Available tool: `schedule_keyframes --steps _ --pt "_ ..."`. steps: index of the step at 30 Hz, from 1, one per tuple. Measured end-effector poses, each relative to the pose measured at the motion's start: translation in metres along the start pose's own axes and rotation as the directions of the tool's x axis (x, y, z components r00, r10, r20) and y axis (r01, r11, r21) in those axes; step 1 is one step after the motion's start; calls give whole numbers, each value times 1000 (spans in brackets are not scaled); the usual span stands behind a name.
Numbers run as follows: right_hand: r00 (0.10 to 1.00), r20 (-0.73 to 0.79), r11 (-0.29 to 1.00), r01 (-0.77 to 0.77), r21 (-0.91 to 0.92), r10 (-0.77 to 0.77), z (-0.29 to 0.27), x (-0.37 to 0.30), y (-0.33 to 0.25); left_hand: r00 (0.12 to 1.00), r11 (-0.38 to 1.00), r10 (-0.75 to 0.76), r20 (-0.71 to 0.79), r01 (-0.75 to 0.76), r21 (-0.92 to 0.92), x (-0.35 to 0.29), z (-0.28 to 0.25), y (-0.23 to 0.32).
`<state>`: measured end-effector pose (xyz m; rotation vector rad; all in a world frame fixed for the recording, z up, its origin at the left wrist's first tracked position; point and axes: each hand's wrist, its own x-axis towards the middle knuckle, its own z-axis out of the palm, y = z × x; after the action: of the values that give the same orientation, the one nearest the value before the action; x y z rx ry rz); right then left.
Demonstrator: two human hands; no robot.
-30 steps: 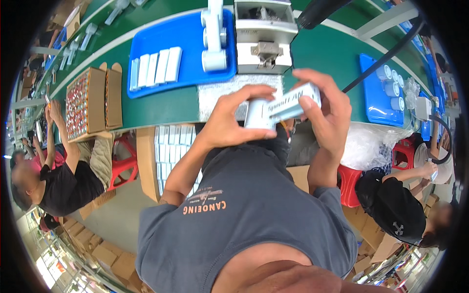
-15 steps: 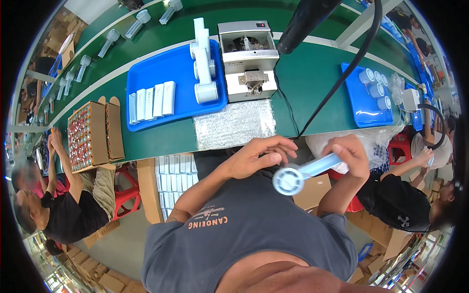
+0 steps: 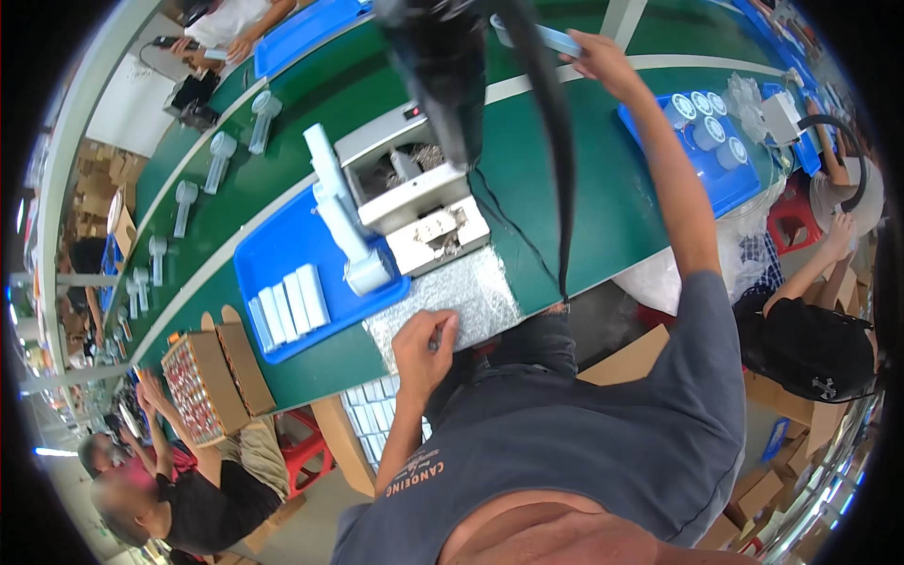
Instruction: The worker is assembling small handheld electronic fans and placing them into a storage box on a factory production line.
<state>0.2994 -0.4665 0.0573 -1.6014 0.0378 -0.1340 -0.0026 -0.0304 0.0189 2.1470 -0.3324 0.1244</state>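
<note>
At the far left, a co-worker in a black top (image 3: 221,508) sits by a red stool (image 3: 306,452), close to a cardboard box (image 3: 226,381) packed with small red and silver pieces. Farther off, light-blue handheld devices (image 3: 218,160) lie spaced out along a green strip (image 3: 311,71) behind a pale rail. Next comes a blue tray (image 3: 282,245) on the green table (image 3: 593,226): slim pale pieces (image 3: 303,299) lie side by side in its near part, and devices with round heads (image 3: 367,273) lie along its right side. Below the table edge, an open carton (image 3: 344,443) holds rows of pale pieces.

The person's left hand (image 3: 426,353) is at the near edge of a silvery mat (image 3: 480,292). Its grip is curled inward; whether thumb and fingers meet, or pinch something small, I cannot tell from this angle. Beyond the mat stands a grey metal machine (image 3: 410,202), partly hidden by a blurred black tube (image 3: 433,75). A black cable (image 3: 557,169) runs down to its right.

The right hand (image 3: 600,61) is stretched far across the table, its grip closed on the end of a light-blue device (image 3: 557,40), whose other end points left, over the green strip. Farther right, another blue tray (image 3: 720,193) bears several round-headed pieces (image 3: 709,132), and a second co-worker (image 3: 800,344) sits nearby.
</note>
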Motion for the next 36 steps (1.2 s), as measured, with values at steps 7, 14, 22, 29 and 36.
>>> schedule_keyframes --steps 7,14,22,29,36 --pt "957 -282 956 26 292 60 52 203 89 999 997 6 34 -9 74 4 8 -11" --pt "940 -317 938 -6 347 124 111 276 101 996 993 -48 70 40 109 4 6 7" --pt "976 -175 856 -18 517 126 145 256 122 996 996 -71 63 75 -57 -8 -5 -9" --pt "644 626 -77 667 -741 -440 39 131 148 992 999 -37 -117 37 1 41 -76 -13" --pt "843 394 477 533 -699 -366 69 -94 29 938 763 -71 -340 271 587 40 -127 -49"
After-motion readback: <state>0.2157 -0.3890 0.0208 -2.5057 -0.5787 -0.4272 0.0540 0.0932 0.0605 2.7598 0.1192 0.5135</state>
